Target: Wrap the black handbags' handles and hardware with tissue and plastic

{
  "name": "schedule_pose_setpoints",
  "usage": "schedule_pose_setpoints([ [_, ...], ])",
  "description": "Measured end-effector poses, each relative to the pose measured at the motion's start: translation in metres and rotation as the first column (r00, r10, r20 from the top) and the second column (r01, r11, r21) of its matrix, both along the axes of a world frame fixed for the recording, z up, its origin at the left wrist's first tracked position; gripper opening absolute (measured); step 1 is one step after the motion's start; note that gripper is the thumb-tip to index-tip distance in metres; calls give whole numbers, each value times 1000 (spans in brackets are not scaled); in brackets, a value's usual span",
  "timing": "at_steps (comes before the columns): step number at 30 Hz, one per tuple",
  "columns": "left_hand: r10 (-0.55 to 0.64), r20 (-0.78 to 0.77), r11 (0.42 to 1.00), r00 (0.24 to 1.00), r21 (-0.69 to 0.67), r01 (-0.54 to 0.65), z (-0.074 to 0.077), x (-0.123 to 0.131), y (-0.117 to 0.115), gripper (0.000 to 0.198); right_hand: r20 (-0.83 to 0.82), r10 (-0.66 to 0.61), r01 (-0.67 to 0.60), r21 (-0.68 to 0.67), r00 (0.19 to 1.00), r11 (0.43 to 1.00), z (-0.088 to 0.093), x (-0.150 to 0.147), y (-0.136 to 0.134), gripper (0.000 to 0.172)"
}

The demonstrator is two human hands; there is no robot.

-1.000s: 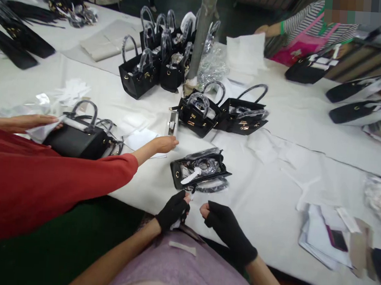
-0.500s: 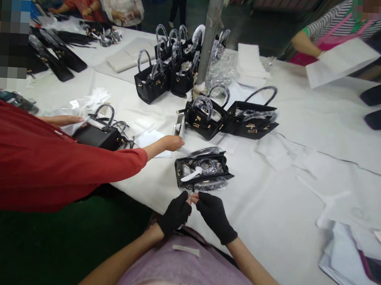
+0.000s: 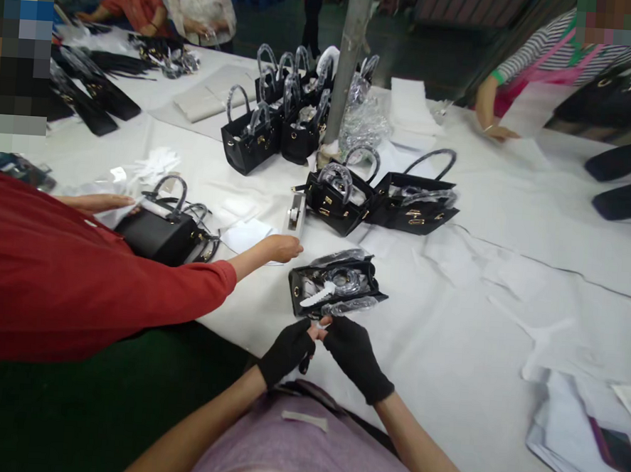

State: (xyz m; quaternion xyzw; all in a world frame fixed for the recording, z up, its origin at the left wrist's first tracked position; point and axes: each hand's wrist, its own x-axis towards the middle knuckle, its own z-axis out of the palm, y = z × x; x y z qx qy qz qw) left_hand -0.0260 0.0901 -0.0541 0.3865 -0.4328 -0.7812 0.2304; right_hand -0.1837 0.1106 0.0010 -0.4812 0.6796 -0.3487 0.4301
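White-covered table (image 3: 437,343), black handbags (image 3: 295,295), white papers (image 3: 568,422)

The one view looks from the wearer's head, above and behind the left hand (image 3: 287,353) and right hand (image 3: 357,359), facing forward and down, close over both forearms (image 3: 205,418); beyond the hands it takes in the table (image 3: 435,371) and a post (image 3: 353,46).

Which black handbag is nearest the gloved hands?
The bag just beyond the left hand and right hand, white strip in its opening; other bags sit farther away.
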Motion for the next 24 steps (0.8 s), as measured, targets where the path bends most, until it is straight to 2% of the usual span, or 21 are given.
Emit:
schedule_pose_setpoints([
  [4, 16, -168, 962, 986, 270, 31, 1, -3, -5, 15, 150, 72, -85, 84, 986, 993, 1, -3, -5, 23],
  [6, 50, -213, 949, 976, 315, 20, -1, -4, -5, 15, 174, 104, -124, 111, 979, 986, 0, -7, -4, 24],
  [7, 61, -213, 952, 975, 305, 7, -2, -4, -4, 14, 133, 80, -96, 115, 988, 989, -2, -10, -3, 24],
  [9, 90, -176, 972, 980, 230, -48, -7, -4, -1, 14, -41, -40, 44, 111, 998, 993, -6, -15, 5, 24],
  [11, 133, -142, 988, 981, 93, -120, -12, -4, 3, 16, -201, -185, 203, 70, 962, 977, -8, -18, 16, 28],
  [13, 181, -123, 976, 976, -99, -194, -15, -5, 6, 19, -243, -228, 245, 43, 943, 968, -5, -16, 29, 29],
  [16, 270, -18, 882, 963, -397, -255, -13, -5, 9, 21, -196, -150, 163, 49, 969, 985, 3, -1, 39, 33],
  [18, 336, 137, 807, 932, -553, -210, -8, -6, 10, 22, -158, -129, 140, 59, 979, 988, 5, 10, 38, 36],
  [21, 390, 291, 736, 874, -668, -106, -4, -7, 11, 24, -41, -151, 154, 87, 988, 984, -1, 23, 31, 42],
  [24, 383, 337, 717, 860, -696, -47, -2, -6, 11, 26, 157, -190, 172, 123, 969, 977, -10, 28, 25, 47],
])
